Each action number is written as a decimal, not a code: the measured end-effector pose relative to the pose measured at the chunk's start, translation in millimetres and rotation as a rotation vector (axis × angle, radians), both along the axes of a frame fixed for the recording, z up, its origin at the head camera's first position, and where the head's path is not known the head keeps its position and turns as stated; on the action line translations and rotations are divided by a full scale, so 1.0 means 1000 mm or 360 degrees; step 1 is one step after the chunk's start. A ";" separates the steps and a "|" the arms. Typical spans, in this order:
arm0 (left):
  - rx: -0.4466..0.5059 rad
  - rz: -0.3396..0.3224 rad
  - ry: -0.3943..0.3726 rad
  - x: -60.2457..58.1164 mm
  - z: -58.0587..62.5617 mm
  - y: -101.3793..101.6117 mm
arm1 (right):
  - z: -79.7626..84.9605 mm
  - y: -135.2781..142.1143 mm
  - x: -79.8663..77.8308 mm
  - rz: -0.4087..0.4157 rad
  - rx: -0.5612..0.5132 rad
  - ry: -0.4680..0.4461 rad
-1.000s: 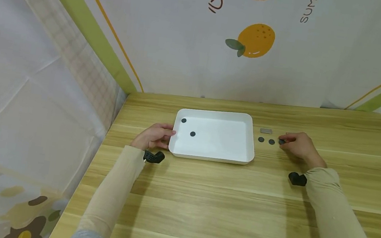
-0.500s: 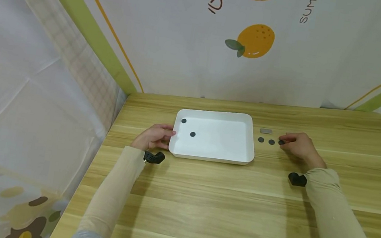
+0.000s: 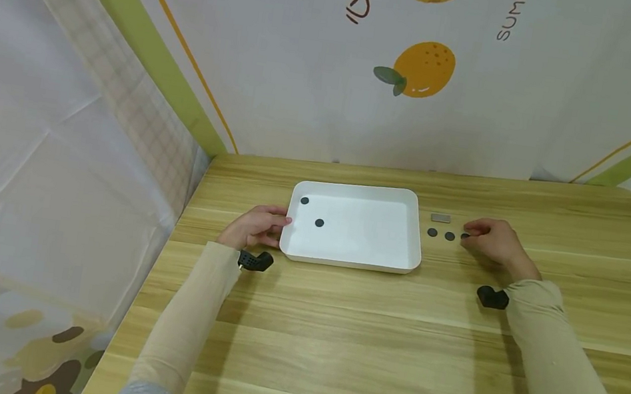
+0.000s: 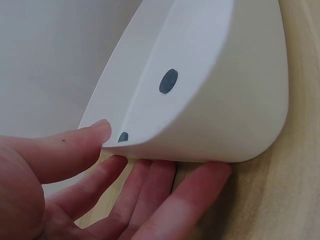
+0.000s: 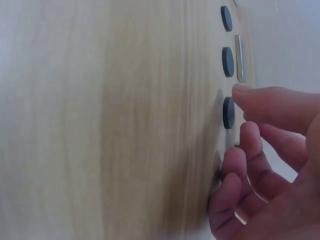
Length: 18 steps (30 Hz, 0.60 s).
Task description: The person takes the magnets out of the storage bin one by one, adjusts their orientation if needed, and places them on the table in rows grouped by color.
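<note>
At the left end of the white tray (image 3: 356, 230), my left hand (image 3: 257, 224) grips the tray. The left wrist view has the thumb (image 4: 102, 132) on the rim and the fingers against the outer wall. Two dark discs (image 3: 319, 222) lie inside the tray. Right of it, my right hand (image 3: 493, 241) is at the last dark disc (image 5: 228, 113) of a row, with curled thumb and fingers beside it; whether they pinch it is unclear. Two more dark discs (image 3: 450, 236) lie alongside on the table, left of that hand. Part of the last disc is hidden by fingertips.
A silver rectangular plate (image 3: 441, 218) lies behind the disc row. A small pale edge (image 5: 237, 145) shows beneath the right fingers, its kind unclear. The wood-grain table (image 3: 354, 350) ends at a printed cloth backdrop (image 3: 284, 71). Black camera mounts (image 3: 493, 297) sit on both wrists.
</note>
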<state>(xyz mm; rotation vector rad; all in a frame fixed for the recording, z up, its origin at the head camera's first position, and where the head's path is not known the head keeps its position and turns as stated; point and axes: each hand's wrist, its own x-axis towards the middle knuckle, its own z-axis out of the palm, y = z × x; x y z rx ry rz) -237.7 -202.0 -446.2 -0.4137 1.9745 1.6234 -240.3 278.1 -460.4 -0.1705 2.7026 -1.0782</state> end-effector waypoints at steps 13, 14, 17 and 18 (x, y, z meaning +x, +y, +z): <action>0.0047 -0.0039 0.0038 0.004 0.001 -0.003 | 0.013 -0.018 -0.005 -0.0038 -0.0026 0.0005; 0.0052 -0.0037 0.0039 0.004 0.001 -0.003 | 0.014 -0.020 -0.005 -0.0035 -0.0026 0.0006; 0.0061 -0.0038 0.0043 0.003 0.000 -0.003 | 0.019 -0.027 -0.007 -0.0022 -0.0032 0.0039; 0.0057 -0.0038 0.0043 0.003 -0.001 -0.002 | 0.021 -0.029 -0.007 -0.0018 -0.0038 0.0059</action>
